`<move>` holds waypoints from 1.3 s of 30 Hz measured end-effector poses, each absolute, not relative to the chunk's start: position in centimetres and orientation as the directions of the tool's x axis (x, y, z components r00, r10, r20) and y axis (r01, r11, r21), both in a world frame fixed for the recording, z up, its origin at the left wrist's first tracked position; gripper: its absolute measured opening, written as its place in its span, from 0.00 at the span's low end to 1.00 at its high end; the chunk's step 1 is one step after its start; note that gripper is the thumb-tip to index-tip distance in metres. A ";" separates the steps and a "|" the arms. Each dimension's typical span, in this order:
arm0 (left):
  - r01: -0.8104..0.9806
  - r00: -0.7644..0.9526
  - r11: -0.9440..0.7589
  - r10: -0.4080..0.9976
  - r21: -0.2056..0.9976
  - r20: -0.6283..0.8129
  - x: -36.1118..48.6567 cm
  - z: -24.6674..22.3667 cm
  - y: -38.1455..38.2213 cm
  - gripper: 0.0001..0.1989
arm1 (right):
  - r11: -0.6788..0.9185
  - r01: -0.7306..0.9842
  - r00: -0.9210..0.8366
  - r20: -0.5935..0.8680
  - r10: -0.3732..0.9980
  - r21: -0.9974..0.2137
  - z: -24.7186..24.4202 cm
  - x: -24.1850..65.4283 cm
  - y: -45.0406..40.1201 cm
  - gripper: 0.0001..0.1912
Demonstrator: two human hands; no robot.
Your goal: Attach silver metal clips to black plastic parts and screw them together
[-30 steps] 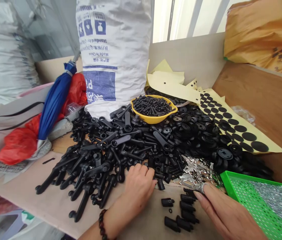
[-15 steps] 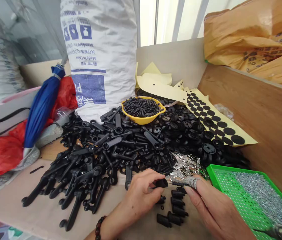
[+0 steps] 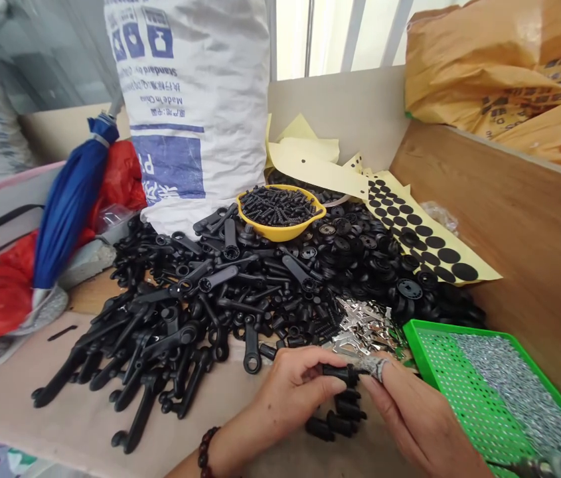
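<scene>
My left hand is closed around a short black plastic sleeve, held level between thumb and fingers. A worn grey wrapping covers a fingertip of my right hand, whose thumb and finger pinch a thin black threaded screw at the sleeve's right end. That screw is now mostly hidden by the sleeve and the fingers. Just beneath both hands, several similar black sleeves lie on the table, partly covered. Silver metal clips are heaped just beyond the fingers.
Black crank handles are piled on the left and middle. Behind stands a yellow bowl of black screws. Round black discs and a yellow sticker sheet lie at right, near a green tray of small metal parts. A white sack stands behind.
My hands have come together. The sleeve and the screw, apart before, now meet end to end. The whole view has shifted slightly.
</scene>
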State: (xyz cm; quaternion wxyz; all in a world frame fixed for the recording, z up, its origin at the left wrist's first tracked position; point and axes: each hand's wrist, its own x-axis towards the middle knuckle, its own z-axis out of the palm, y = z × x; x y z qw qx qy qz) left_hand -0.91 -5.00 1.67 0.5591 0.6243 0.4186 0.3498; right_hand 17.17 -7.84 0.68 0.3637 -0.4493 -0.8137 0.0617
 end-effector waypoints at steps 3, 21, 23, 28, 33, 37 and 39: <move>-0.022 0.388 0.093 0.919 0.995 -0.077 -0.4 1.2 -5.2 0.12 | 0.585 0.706 -0.312 0.567 0.762 -0.398 0.5 16.7 -7.9 0.09; 0.027 0.411 -0.019 0.911 0.999 0.006 0.0 1.3 -5.7 0.13 | 0.499 0.645 -0.269 0.439 0.857 -0.579 0.7 16.7 -8.6 0.12; 0.068 0.422 -0.185 0.896 0.980 0.139 -0.1 1.5 -5.9 0.11 | 0.430 0.618 -0.239 0.363 0.901 -0.659 0.4 16.9 -8.9 0.14; 0.136 0.427 -0.516 0.801 0.846 0.420 -0.2 1.6 -6.1 0.08 | 0.293 0.627 -0.108 0.292 0.950 -0.722 -1.4 17.2 -10.1 0.16; 0.124 0.391 -0.594 0.766 0.795 0.511 -0.2 1.1 -6.4 0.08 | 0.390 0.612 -0.190 0.351 0.917 -0.688 -0.5 16.5 -9.9 0.14; 0.000 0.352 -0.236 0.910 0.972 0.221 0.0 1.3 -6.5 0.07 | 0.552 0.647 -0.265 0.524 0.809 -0.526 0.6 16.2 -9.0 0.12; -0.098 0.364 0.094 0.930 0.991 -0.052 0.1 1.4 -6.4 0.10 | 0.622 0.672 -0.318 0.601 0.733 -0.402 0.8 16.3 -8.8 0.11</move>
